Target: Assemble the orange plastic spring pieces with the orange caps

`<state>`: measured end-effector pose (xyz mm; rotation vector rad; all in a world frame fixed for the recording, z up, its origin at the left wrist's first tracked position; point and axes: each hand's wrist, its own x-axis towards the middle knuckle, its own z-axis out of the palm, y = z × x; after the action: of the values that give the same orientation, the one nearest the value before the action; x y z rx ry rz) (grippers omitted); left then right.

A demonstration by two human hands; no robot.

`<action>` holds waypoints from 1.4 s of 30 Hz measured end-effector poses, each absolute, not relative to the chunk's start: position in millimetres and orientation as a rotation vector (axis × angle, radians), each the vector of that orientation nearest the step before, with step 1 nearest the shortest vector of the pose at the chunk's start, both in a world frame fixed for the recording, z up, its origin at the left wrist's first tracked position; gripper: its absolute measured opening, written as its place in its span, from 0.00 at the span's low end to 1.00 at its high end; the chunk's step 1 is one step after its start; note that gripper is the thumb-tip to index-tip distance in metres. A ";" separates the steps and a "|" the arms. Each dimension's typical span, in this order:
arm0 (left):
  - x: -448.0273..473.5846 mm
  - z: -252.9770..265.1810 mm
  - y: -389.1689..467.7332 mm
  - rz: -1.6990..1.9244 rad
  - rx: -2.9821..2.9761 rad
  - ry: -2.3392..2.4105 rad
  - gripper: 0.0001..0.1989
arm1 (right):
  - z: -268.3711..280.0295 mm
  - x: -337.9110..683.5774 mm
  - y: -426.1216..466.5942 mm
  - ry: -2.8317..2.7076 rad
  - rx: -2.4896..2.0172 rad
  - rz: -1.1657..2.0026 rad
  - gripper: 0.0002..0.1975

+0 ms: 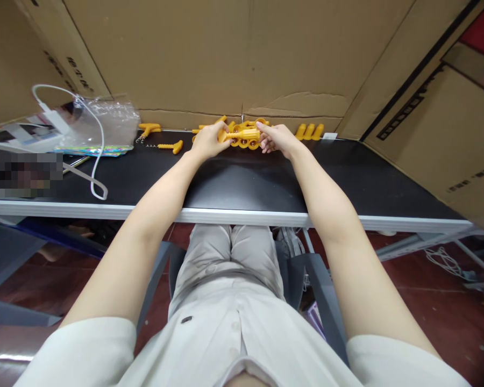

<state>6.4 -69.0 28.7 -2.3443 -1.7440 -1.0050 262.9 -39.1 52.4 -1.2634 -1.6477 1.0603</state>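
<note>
My left hand (210, 141) is closed on a yellow plastic corkscrew (242, 135), held lying sideways above the back of the table. Its T-shaped end is partly hidden by the fingers, and a ribbed yellow sleeve points right; no metal spiral shows. My right hand (280, 141) is at the sleeve's free end, thumb and fingers apart; whether a fingertip touches it I cannot tell. Behind and below the corkscrew lie several yellow ring-shaped parts (253, 144), partly covered. To the left, another corkscrew (171, 147) with a bare metal spiral lies beside a second one (149, 129).
Several yellow sleeves (310, 131) stand in a row at the right, by a small white block (329, 136). A clear plastic bag (105, 121) and a white cable (101, 145) lie at the left. Cardboard walls (242, 59) enclose the black table (246, 185).
</note>
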 end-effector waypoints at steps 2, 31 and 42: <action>4.7 26.8 -66.8 -1.033 -2.360 -1.706 0.18 | 49.8 263.7 -35.2 -1.657 -1.247 1.066 0.31; 1.3 22.5 -60.0 -1.026 -2.365 -1.650 0.18 | 53.8 258.3 -43.6 -1.598 -1.302 1.069 0.32; 3.7 27.3 -65.8 -1.072 -2.367 -1.677 0.18 | 60.8 257.4 -58.9 -1.600 -1.249 1.231 0.34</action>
<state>3.7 -65.8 27.3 -2.3671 -1.6772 -1.0719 257.4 -58.9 60.8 -1.2494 -1.5995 1.2313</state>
